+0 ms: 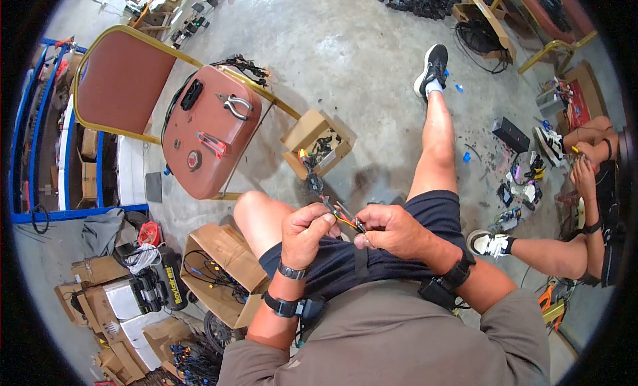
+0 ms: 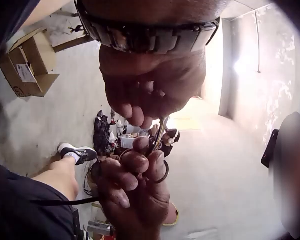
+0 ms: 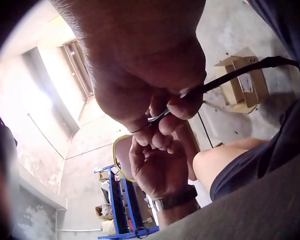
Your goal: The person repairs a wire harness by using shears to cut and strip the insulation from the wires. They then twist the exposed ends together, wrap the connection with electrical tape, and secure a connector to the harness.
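A cable bundle (image 1: 314, 183) with red, yellow and black wires is pinched between left hand (image 1: 306, 234) and right hand (image 1: 393, 232), its dark, yellow-tipped end extending far and left

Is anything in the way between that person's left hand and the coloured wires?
Nothing visible is: the left-hand grip pinches the wires directly between thumb and finger. The right-hand grip is close beside it, with a black cable in its fingers, but doesn't block it.

Chair seat (image 1: 205, 118) — pliers (image 1: 243, 108) at two o'clock, red tool (image 1: 211, 144) near centre, round roll (image 1: 194, 160) at seven, black object (image 1: 192, 94) at eleven.
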{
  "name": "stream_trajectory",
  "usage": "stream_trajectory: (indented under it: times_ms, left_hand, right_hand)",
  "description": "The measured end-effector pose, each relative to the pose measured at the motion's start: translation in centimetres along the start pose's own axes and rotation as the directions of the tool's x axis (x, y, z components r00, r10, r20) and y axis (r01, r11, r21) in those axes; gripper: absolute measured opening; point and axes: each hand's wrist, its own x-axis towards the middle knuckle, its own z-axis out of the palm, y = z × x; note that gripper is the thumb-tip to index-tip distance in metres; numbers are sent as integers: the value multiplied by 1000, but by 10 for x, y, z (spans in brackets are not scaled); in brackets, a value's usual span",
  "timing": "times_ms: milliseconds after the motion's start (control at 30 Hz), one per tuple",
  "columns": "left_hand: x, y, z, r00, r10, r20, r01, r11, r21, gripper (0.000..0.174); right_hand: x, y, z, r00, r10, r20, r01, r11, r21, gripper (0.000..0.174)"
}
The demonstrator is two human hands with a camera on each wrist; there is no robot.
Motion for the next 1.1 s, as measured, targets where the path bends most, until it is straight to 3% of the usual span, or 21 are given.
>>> stream_trajectory:
  times_ms: [100, 167, 333, 500, 800, 900, 967, 1067, 1100]
  left_hand:
    - [0, 2, -5, 999, 4, 32, -5, 1000, 23, 10]
    - [0, 3, -5, 999, -11, 34, 9, 999, 37, 10]
    - [0, 5, 2, 993, -107, -45, 105, 993, -45, 15]
    - [-1, 2, 6, 991, -99, -87, 97, 995, -21, 15]
    - [-7, -11, 13, 981, -38, -189, 33, 999, -30, 11]
    - [-8, -10, 15, 982, -12, -190, -1, 997, -71, 11]
    - [-8, -9, 18, 984, 7, -176, -26, 994, -103, 11]
    - [-7, -11, 20, 973, 125, -195, -136, 989, -49, 12]
    - [-6, -13, 18, 951, 229, -208, -208, 971, 116, 12]
  right_hand:
    - [0, -1, 0, 1000, 1, 27, -2, 1000, 15, 24]
    - [-1, -3, 0, 1000, -8, 25, 10, 997, -80, 24]
    - [-2, -8, 2, 999, -43, 23, 47, 981, -189, 24]
    - [-1, -7, 3, 999, -44, 30, 50, 962, -269, 23]
    - [1, 1, 2, 996, -27, 86, 27, 1000, 6, 21]
    - [1, 4, -6, 994, 50, 100, -59, 995, 84, 23]
    - [1, 5, -8, 988, 90, 129, -125, 947, 295, 25]
    - [1, -2, -8, 978, 142, 153, -189, 914, 360, 26]
    - [1, -2, -6, 978, 142, 153, -188, 914, 359, 26]
